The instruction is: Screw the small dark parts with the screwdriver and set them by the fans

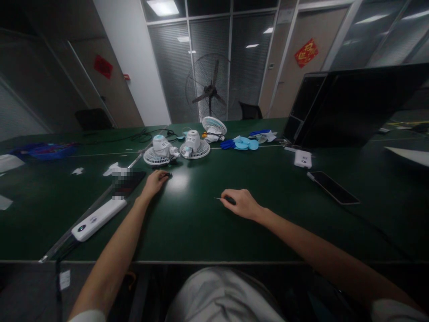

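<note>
My right hand is closed around what looks like a small screwdriver. Its dark handle sits in the fingers and its thin metal shaft points left, just over the green table. Farther left, my left hand rests on the tabletop with its fingers closed on a small black object, too small to name. Just beyond that hand, a white fan part lies grille down. A second white fan part is beside it, and a third with its grille tilted up stands farther back.
Left of my left arm lie a white power bank, a long clear strip and crumpled white scraps. Blue fan blades sit at the back. A phone, another white power bank and a large black monitor occupy the right.
</note>
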`<state>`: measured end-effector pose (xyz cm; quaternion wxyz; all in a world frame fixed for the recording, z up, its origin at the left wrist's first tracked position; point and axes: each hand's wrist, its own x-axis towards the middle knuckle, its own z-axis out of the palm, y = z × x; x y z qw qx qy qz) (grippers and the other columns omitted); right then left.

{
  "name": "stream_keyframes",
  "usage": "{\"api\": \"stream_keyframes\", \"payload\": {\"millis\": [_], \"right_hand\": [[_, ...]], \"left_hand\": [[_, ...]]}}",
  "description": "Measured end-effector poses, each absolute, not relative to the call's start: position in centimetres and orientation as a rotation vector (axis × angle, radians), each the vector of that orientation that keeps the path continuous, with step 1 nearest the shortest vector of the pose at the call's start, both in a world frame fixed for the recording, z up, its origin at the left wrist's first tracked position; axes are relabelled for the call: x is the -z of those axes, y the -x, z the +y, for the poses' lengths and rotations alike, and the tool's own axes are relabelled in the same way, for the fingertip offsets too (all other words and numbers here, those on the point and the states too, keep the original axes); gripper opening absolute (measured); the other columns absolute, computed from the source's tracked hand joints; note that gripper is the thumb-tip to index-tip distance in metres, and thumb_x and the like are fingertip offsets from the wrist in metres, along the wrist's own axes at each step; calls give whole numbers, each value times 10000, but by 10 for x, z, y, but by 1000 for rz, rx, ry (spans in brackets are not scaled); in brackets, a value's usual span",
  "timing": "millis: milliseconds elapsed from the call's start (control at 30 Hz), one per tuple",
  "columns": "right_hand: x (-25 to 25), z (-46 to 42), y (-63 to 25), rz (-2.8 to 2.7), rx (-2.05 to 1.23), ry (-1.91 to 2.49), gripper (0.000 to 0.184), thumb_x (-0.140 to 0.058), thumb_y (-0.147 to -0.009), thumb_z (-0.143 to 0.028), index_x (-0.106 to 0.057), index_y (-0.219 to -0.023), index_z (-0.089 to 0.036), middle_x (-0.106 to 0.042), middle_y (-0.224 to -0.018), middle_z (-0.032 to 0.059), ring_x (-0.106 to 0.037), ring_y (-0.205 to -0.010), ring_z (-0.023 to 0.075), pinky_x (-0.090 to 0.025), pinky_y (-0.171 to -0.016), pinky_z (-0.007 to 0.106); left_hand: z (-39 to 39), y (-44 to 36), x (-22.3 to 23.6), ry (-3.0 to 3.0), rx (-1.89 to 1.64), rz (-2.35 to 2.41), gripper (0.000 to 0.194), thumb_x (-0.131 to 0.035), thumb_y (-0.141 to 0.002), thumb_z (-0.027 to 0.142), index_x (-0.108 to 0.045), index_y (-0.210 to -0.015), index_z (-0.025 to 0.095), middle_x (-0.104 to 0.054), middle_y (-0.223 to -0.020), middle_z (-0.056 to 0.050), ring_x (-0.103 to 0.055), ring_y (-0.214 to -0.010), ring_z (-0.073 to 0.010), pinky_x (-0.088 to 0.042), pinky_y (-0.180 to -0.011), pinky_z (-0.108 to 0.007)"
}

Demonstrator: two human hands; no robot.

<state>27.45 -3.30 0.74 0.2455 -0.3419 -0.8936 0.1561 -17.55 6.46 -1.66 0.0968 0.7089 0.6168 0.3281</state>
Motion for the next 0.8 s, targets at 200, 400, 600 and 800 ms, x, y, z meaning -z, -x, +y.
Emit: {"api": "stream_keyframes", "payload": {"millis": [200, 400, 600, 800], "right_hand": [[-8, -33, -275, -2437, -427, 939, 204, -568, -1075, -360, -688, -1129, -204, -753, -1004, 43, -693, -796, 169, -514, -730, 283], [-8, -33, -276, -2433, -457, 925, 191, -573, -1076, -342, -687, -1132, -199, -751, -1012, 39, -696, -796, 162, -523, -724, 276], [-8, -33, -276, -2435, -464, 911, 196, -569, -1078, -340, -686, -1132, -192, -747, -1015, 42, -695, -800, 162, -530, -716, 276], [-7, -33, -276, -2440, -459, 906, 194, -573, -1076, -336, -688, -1132, -190, -749, -1018, 42, -692, -790, 157, -525, -711, 270]], "left_hand": [[65, 191, 8, -2073, -850, 1736, 573, -772, -735, 617, -770, -1134, 206, -773, -1130, -107, -728, -1005, -297, -567, -887, -364], [62, 203, 3, -2049, -811, 1803, 386, -791, -707, 582, -805, -872, 233, -796, -956, -91, -737, -918, -308, -570, -867, -382], [59, 197, -2, -1998, -879, 1928, 279, -781, -732, 484, -805, -844, 229, -803, -902, -80, -743, -869, -298, -559, -816, -346], [67, 164, 10, -1874, -1069, 2156, 373, -617, -895, 474, -789, -1034, 174, -804, -974, -112, -752, -921, -287, -535, -844, -331]]}}
